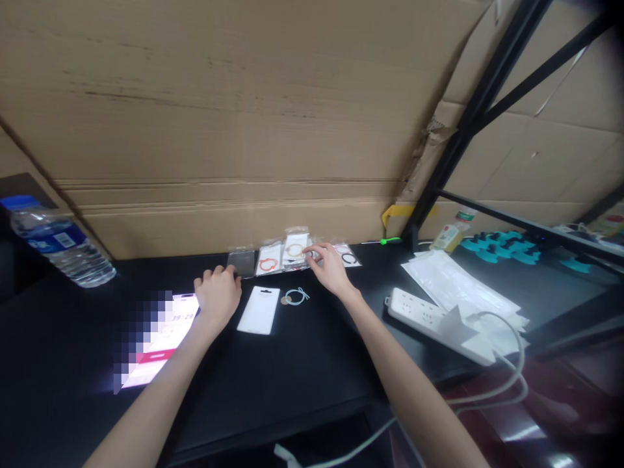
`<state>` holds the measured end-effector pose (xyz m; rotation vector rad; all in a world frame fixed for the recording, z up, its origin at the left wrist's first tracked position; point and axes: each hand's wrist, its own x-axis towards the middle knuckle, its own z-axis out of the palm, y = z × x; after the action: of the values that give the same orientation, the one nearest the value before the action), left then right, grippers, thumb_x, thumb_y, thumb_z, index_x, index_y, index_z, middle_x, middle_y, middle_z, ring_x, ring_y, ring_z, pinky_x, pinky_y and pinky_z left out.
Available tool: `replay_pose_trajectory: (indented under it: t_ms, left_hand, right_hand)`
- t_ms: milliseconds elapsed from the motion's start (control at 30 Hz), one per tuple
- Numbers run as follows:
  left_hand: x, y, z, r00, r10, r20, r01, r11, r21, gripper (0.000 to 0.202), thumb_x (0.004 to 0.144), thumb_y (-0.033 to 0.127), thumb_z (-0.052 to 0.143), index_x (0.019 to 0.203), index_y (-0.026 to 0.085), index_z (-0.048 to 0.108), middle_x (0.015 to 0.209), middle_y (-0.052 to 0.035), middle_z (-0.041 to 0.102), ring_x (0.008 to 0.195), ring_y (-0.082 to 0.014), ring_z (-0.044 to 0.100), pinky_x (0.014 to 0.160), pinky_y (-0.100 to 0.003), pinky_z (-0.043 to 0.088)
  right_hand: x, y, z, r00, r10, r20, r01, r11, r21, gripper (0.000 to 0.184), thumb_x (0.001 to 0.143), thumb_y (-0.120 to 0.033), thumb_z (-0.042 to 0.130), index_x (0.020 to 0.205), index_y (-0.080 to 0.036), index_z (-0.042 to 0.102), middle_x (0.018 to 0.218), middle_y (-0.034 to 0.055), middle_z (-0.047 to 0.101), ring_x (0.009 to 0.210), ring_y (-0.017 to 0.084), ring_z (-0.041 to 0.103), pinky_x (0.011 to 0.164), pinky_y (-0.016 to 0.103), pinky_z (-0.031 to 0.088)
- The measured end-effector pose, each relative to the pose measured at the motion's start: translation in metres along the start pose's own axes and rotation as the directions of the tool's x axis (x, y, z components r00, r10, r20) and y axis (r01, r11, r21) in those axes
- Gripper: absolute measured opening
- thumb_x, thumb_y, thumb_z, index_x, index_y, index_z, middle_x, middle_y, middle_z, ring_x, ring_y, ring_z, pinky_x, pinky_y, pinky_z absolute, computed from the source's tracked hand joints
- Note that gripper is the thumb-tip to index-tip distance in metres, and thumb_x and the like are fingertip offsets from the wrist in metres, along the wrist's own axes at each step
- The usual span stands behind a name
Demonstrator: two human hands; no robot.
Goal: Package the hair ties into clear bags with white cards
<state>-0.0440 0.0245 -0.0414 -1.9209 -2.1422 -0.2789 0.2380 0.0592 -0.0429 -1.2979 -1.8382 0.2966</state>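
Observation:
My left hand (pixel 217 292) rests curled on the black table, its fingertips touching a clear plastic packet (pixel 242 262). My right hand (pixel 330 266) reaches to a row of small packets at the back and pinches the edge of the packet with a yellow ring (pixel 294 248). Beside it lie a packet with a red ring (pixel 268 259) and one with a black ring (pixel 349 257). In front of the hands lie a white card (pixel 259 309) and a loose pale ring with a cord (pixel 295 297).
A lit phone (pixel 166 335) lies at the left. A water bottle (pixel 58 242) lies on its side at far left. A white power strip (pixel 429 318) with cable and plastic bags (pixel 453 286) sit right. Cardboard wall (pixel 244 130) behind; black rack (pixel 468 117) with teal parts (pixel 502 246).

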Motion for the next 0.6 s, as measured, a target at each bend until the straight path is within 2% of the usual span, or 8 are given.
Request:
replay_pose_trajectory:
  t_ms: [167, 300, 367, 467, 533, 600]
  left_hand:
    - [0.001, -0.003, -0.001, 1.0, 0.002, -0.009, -0.003, 0.999, -0.04, 0.03, 0.099, 0.026, 0.048, 0.114, 0.017, 0.072, 0.112, -0.0161, 0.074, 0.104, -0.0376, 0.069, 0.084, -0.046, 0.047]
    - [0.0, -0.001, -0.01, 0.998, -0.056, -0.008, 0.055, 0.992, -0.111, 0.028, 0.102, 0.025, 0.043, 0.11, 0.016, 0.069, 0.106, -0.0162, 0.072, 0.099, -0.0369, 0.071, 0.078, -0.042, 0.048]
    - [0.0, 0.002, -0.014, 0.994, -0.098, -0.04, 0.09, 0.981, -0.173, 0.027, 0.103, 0.025, 0.041, 0.11, 0.016, 0.066, 0.106, -0.0165, 0.071, 0.094, -0.0361, 0.072, 0.077, -0.042, 0.049]
    - [0.001, 0.006, -0.016, 0.975, -0.167, -0.147, 0.111, 0.938, -0.329, 0.024, 0.105, 0.03, 0.042, 0.112, 0.018, 0.062, 0.113, -0.016, 0.069, 0.09, -0.0336, 0.072, 0.076, -0.042, 0.05]
    - [0.0, 0.01, -0.015, 0.956, -0.163, -0.242, 0.037, 0.89, -0.455, 0.02, 0.104, 0.031, 0.045, 0.111, 0.02, 0.06, 0.114, -0.0139, 0.069, 0.093, -0.031, 0.072, 0.079, -0.041, 0.053]
    - [-0.003, 0.014, -0.014, 0.941, -0.079, -0.33, -0.121, 0.831, -0.542, 0.017, 0.104, 0.03, 0.047, 0.109, 0.021, 0.06, 0.114, -0.0113, 0.07, 0.101, -0.0286, 0.072, 0.086, -0.04, 0.054]
  right_hand:
    - [-0.003, -0.009, -0.001, 0.994, -0.015, -0.108, 0.016, 1.0, 0.012, 0.022, 0.1, -0.029, 0.059, 0.114, -0.026, 0.076, 0.127, 0.0098, 0.061, 0.074, 0.017, 0.068, 0.093, 0.04, 0.056]
    - [-0.008, -0.024, -0.002, 0.987, -0.047, -0.156, 0.048, 0.999, 0.003, 0.023, 0.102, -0.03, 0.056, 0.112, -0.025, 0.075, 0.12, 0.0089, 0.065, 0.073, 0.017, 0.067, 0.087, 0.038, 0.056]
    - [-0.011, -0.032, -0.002, 0.986, -0.077, -0.146, 0.079, 0.997, 0.004, 0.023, 0.103, -0.03, 0.055, 0.114, -0.026, 0.075, 0.117, 0.0084, 0.068, 0.075, 0.018, 0.067, 0.085, 0.037, 0.055]
    - [-0.014, -0.041, -0.001, 0.991, -0.096, -0.097, 0.1, 0.994, 0.047, 0.023, 0.104, -0.031, 0.054, 0.116, -0.027, 0.073, 0.109, 0.0067, 0.074, 0.081, 0.021, 0.071, 0.086, 0.037, 0.055]
    - [-0.015, -0.045, 0.0, 0.997, -0.055, -0.056, 0.063, 0.989, 0.135, 0.022, 0.106, -0.035, 0.053, 0.118, -0.028, 0.071, 0.098, 0.004, 0.078, 0.082, 0.022, 0.074, 0.086, 0.038, 0.056]
    - [-0.015, -0.047, 0.002, 1.0, 0.015, -0.007, -0.012, 0.96, 0.28, 0.025, 0.108, -0.042, 0.052, 0.122, -0.028, 0.068, 0.089, 0.0022, 0.079, 0.081, 0.022, 0.076, 0.084, 0.038, 0.057]
